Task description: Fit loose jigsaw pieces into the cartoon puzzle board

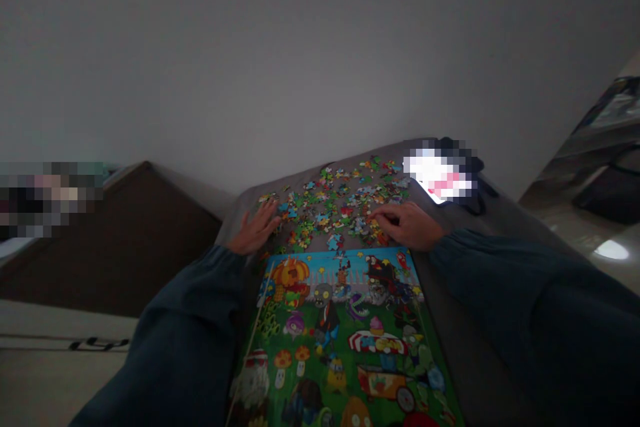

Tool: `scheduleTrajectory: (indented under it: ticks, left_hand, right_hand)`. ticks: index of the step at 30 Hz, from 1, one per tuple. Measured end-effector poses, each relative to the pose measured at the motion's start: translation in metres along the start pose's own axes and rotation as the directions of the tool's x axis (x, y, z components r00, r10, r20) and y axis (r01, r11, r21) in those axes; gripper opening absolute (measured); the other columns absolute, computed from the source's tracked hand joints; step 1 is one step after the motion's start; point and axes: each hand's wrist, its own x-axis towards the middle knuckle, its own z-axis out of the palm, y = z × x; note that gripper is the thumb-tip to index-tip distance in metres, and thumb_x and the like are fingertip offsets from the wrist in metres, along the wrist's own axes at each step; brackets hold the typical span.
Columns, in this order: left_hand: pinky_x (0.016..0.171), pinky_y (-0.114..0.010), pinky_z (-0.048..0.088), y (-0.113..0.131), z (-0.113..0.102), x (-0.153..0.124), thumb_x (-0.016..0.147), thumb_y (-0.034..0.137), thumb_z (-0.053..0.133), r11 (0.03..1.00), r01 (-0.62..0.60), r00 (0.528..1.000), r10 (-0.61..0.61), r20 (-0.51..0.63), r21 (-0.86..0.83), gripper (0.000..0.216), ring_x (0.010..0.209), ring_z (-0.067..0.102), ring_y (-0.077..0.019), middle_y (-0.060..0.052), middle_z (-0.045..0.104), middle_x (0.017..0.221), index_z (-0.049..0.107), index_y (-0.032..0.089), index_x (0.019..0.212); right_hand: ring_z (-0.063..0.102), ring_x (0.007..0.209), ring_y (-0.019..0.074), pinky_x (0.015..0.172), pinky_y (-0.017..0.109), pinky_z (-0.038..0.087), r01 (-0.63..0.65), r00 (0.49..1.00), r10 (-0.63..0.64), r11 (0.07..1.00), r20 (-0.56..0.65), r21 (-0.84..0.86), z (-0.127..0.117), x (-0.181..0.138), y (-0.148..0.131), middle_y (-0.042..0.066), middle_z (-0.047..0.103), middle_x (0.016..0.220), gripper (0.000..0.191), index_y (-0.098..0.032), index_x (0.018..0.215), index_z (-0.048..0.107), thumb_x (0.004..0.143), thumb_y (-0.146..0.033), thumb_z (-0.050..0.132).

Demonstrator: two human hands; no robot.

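Many loose jigsaw puzzle pieces (pixel 320 195) lie scattered over the grey cloth-covered surface. My left hand (pixel 257 227) rests at their left edge, fingers spread and palm down. Over the right part of the pieces, my right hand (pixel 407 223) has thumb and index finger pinched together. Whatever those fingertips hold, if anything, is too small to make out. Closer to me lies a colourful cartoon picture board (pixel 345 340), showing zombies and plants on a green lawn. A light blue puzzle piece (pixel 335 241) sits just beyond its top edge.
A lit screen (pixel 437 177), partly pixelated, lies at the back right beside a dark object. A pale wall (pixel 320 67) rises behind the surface. On the left stands a brown-topped cabinet (pixel 110 247); a shiny floor (pixel 565 207) shows at right.
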Motion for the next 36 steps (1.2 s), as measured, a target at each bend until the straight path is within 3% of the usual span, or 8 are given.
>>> scheduleTrajectory:
  ticks: [2,6,12,16,21,26,32,36]
  left_hand:
    - [0.120,-0.055,0.003,-0.013,-0.002,0.017,0.100,0.049,0.009,0.999,0.049,0.998,-0.048,-0.050,0.011,0.066,0.152,0.002,-0.0262,-0.010,0.007,0.164,0.009,0.016,0.158]
    - [0.120,-0.047,0.015,-0.030,0.009,0.051,0.099,0.050,0.016,0.994,0.104,0.993,-0.103,-0.055,0.015,0.075,0.151,0.005,-0.0293,-0.020,0.007,0.163,0.013,0.002,0.155]
    - [0.119,-0.049,0.017,-0.038,0.021,0.076,0.101,0.047,0.013,0.990,0.139,0.990,-0.138,-0.037,0.018,0.069,0.151,0.008,-0.0283,-0.019,0.009,0.163,0.014,0.005,0.156]
    - [0.119,-0.048,0.017,-0.041,0.019,0.065,0.100,0.051,0.013,0.989,0.143,0.990,-0.143,0.001,0.039,0.070,0.151,0.009,-0.0263,-0.016,0.008,0.164,0.011,0.011,0.157]
    - [0.120,-0.048,0.017,-0.042,0.014,0.031,0.099,0.057,0.011,0.990,0.123,0.989,-0.128,0.075,0.069,0.073,0.151,0.008,-0.0254,-0.011,0.007,0.165,0.009,0.015,0.158]
    - [0.120,-0.048,0.015,-0.024,0.014,0.006,0.100,0.054,0.010,0.996,0.046,0.988,-0.056,0.143,0.074,0.071,0.151,0.003,-0.0254,-0.011,0.002,0.164,0.009,0.014,0.158]
    - [0.118,-0.059,0.006,0.003,0.020,0.006,0.101,0.053,0.006,0.997,-0.001,0.994,-0.007,0.108,0.075,0.066,0.151,-0.001,-0.0279,-0.006,-0.002,0.164,0.006,0.022,0.159]
    - [0.119,-0.056,0.007,0.004,0.017,0.015,0.100,0.053,0.006,0.998,0.009,0.998,-0.013,0.068,0.069,0.069,0.151,0.003,-0.0266,-0.010,0.002,0.164,0.002,0.016,0.158]
  right_hand:
    - [0.044,0.045,0.0113,0.052,0.026,0.031,-0.006,1.000,0.006,1.000,-0.005,0.007,0.000,0.000,0.000,-0.002,0.053,0.050,0.034,-0.016,0.093,0.074,0.089,-0.033,0.044]
    - [0.043,0.044,0.0111,0.052,0.026,0.031,-0.011,1.000,0.011,1.000,-0.021,-0.006,0.002,0.000,0.002,-0.002,0.053,0.051,0.034,-0.017,0.094,0.074,0.088,-0.032,0.044]
    - [0.044,0.045,0.0110,0.052,0.026,0.031,-0.022,1.000,0.022,1.000,-0.007,0.001,0.003,0.000,0.004,-0.003,0.053,0.051,0.036,-0.016,0.096,0.074,0.089,-0.033,0.043]
    - [0.045,0.046,0.0112,0.053,0.026,0.031,-0.023,1.000,0.023,1.000,-0.009,0.008,0.002,-0.001,0.003,-0.002,0.054,0.050,0.035,-0.016,0.096,0.074,0.089,-0.032,0.044]
    - [0.042,0.043,0.0106,0.052,0.027,0.031,-0.015,1.000,0.015,1.000,0.008,-0.003,0.002,-0.001,0.000,-0.002,0.053,0.050,0.037,-0.015,0.096,0.074,0.089,-0.034,0.042]
    - [0.041,0.042,0.0110,0.051,0.027,0.030,-0.020,1.000,0.020,1.000,0.018,-0.006,0.004,-0.002,0.001,-0.002,0.052,0.050,0.038,-0.016,0.097,0.074,0.089,-0.036,0.042]
    - [0.046,0.045,0.0114,0.053,0.026,0.033,-0.016,1.000,0.016,1.000,0.026,0.008,0.005,-0.002,0.003,-0.002,0.057,0.053,0.037,-0.016,0.098,0.073,0.090,-0.036,0.043]
    - [0.048,0.047,0.0112,0.055,0.026,0.034,-0.009,1.000,0.009,1.000,0.008,-0.004,0.004,-0.002,0.002,-0.001,0.059,0.056,0.037,-0.017,0.095,0.074,0.090,-0.035,0.042]
